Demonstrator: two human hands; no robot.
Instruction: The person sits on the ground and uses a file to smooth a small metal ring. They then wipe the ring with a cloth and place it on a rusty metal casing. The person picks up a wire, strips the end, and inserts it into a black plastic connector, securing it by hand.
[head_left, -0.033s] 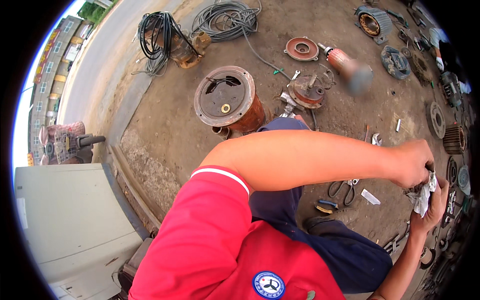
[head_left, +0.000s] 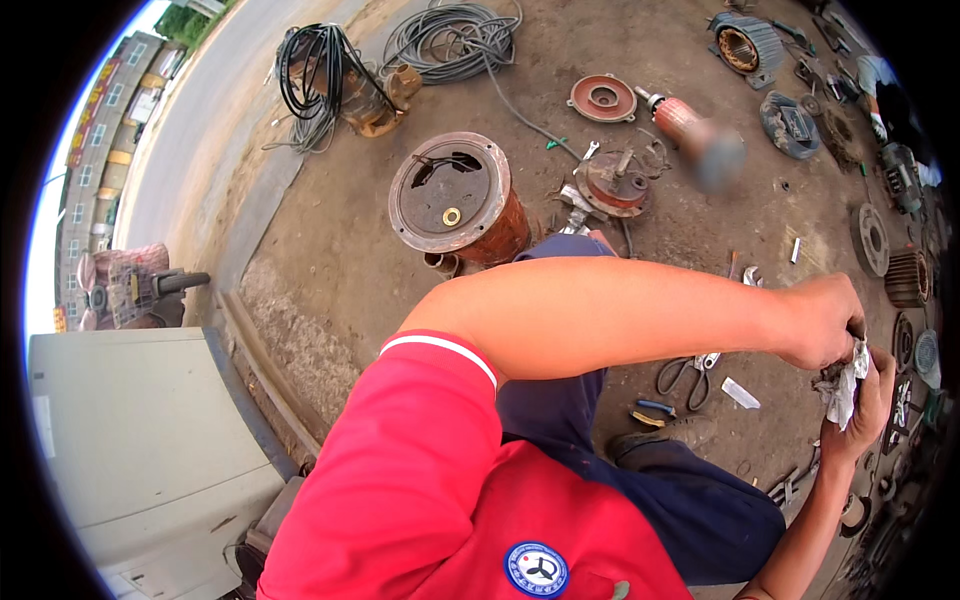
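Note:
My left hand (head_left: 825,315) reaches across to the far right, its fingers closed on a crumpled, stained white rag (head_left: 848,390). My right hand (head_left: 865,405) is just below it, fingers wrapped round the same rag; whatever lies inside is hidden. Beneath my left forearm on the ground lie black-handled scissors (head_left: 673,378), blue-and-yellow pliers (head_left: 652,413), a pale strip (head_left: 740,392) and a wrench (head_left: 752,275), partly covered.
Ahead stand a rusty motor housing (head_left: 450,200), a round flanged part (head_left: 610,185), a red rotor (head_left: 680,125) and coiled cables (head_left: 450,40). Parts line the right, where another person's hand (head_left: 879,125) shows. A pale metal box (head_left: 140,430) fills the lower left.
Both my hands, with the rag between them, have shifted very slightly upward in the picture. The surroundings look the same.

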